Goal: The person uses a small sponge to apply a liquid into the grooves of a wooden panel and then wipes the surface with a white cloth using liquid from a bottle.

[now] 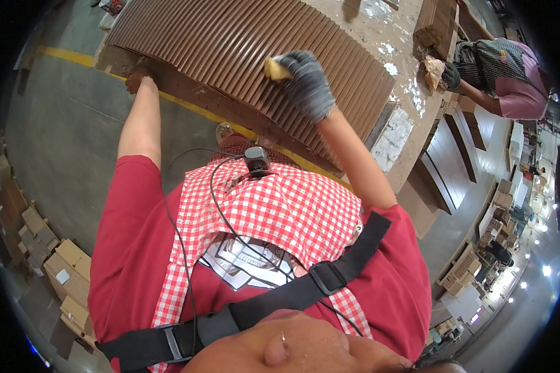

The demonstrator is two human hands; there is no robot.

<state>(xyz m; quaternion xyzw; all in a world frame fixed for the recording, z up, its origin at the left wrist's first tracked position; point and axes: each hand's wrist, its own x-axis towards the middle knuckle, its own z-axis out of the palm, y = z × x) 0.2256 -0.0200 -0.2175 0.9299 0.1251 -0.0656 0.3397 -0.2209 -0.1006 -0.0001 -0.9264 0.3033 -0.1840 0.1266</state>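
Note:
Rows of brown ribbed slats (230, 43) lie side by side across the table. My right hand (306, 84), in a grey knit glove, is over the middle of them. It is closed on a yellow sponge (277, 69) that is at the surface of the slats. My left hand (140, 77) is bare and lies at the table's near edge, left of the right hand, close to the slats' border. That hand is dark and small in view, so how its fingers are set does not show clearly.
The worktable (393, 133) has white paint-like spots. At the far right a co-worker's gloved hand (449, 76) is by a crumpled tan cloth (434, 73) and a stack of brown strips (434, 28). Cardboard boxes (74, 273) stand on the floor at left.

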